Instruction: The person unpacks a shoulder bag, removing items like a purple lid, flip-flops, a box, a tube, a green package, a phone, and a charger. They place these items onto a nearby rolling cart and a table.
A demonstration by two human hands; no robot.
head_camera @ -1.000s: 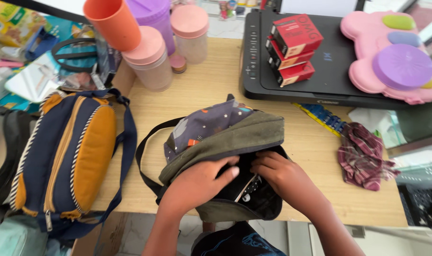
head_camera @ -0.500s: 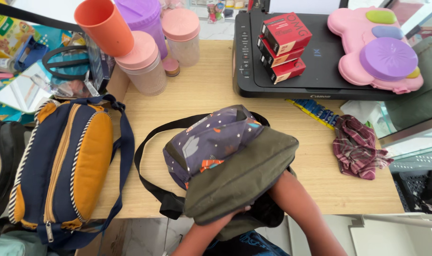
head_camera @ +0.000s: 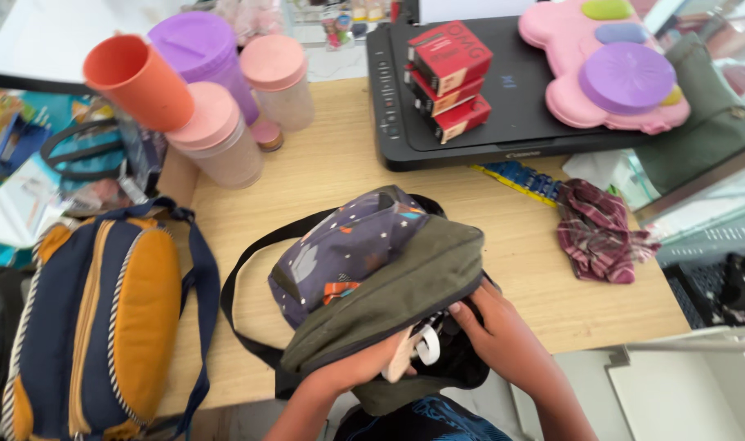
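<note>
Bag: olive shoulder bag on the counter edge, at 6 o'clock, flap lifted higher than 1 second ago.
Left hand: now gripping a pale item with a white ring at the opening.
Right hand: fingers curled into the black interior, spreading it.
Reading: contents are coming out.

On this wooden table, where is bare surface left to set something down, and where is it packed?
Bare table runs between the pink-lidded jars and the black printer, down to the olive bag. A smaller patch lies between that bag and the plaid cloth. The left edge is crowded by the navy-and-orange backpack; both the left hand and right hand fill the near edge.
</note>
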